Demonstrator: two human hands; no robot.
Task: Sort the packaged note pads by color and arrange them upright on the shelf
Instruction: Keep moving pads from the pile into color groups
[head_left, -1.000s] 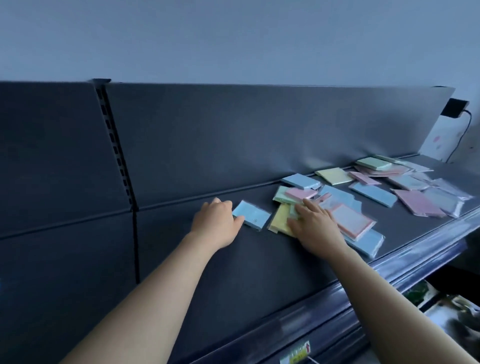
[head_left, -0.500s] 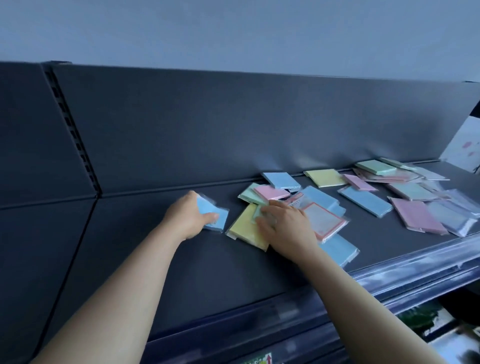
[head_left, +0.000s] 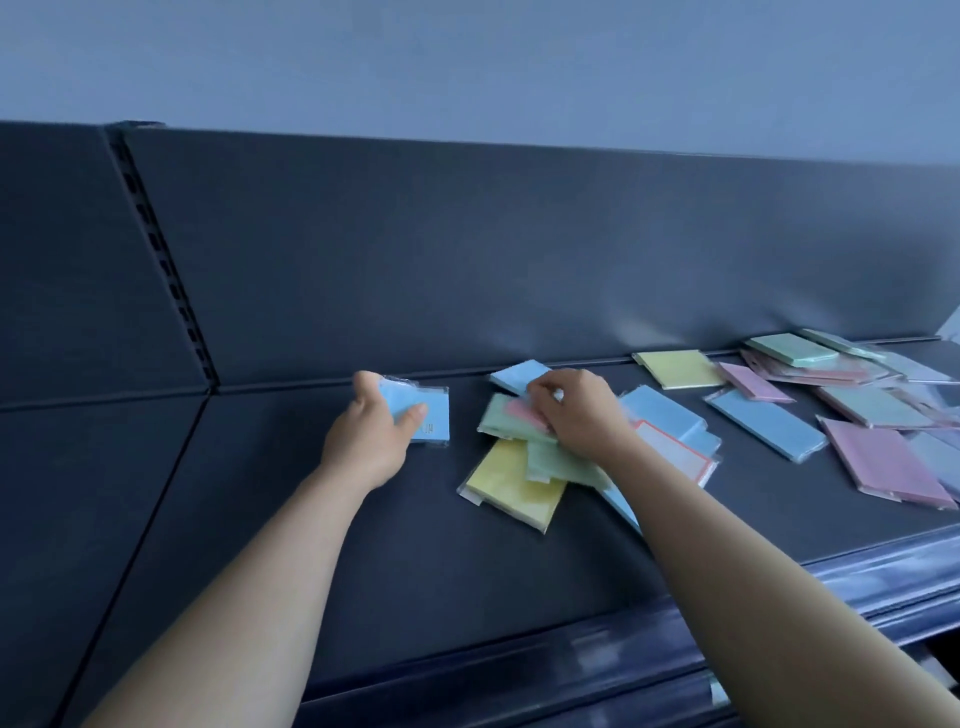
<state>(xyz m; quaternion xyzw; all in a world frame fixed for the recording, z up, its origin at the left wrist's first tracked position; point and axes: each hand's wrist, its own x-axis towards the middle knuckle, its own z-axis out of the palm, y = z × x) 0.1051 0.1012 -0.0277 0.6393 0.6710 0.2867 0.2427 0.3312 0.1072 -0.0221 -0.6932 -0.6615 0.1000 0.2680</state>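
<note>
The left hand holds a blue pad, with the thumb on the front and the fingers behind. The pad is tipped up off the shelf, close to the back edge and left of all the others. I think this is so it can stand up against the back wall and start a blue row.

The right hand sits on top of the pile in the middle of the shelf, just right of the blue pad. Its fingers are bent down onto a pink pad and a second blue pad. I cannot tell if it has a grip on one. It looks like it is hunting for the next blue.

More pads lie flat and mixed up toward the right end, well away from both hands. So most of the sorting is not done yet.
</note>
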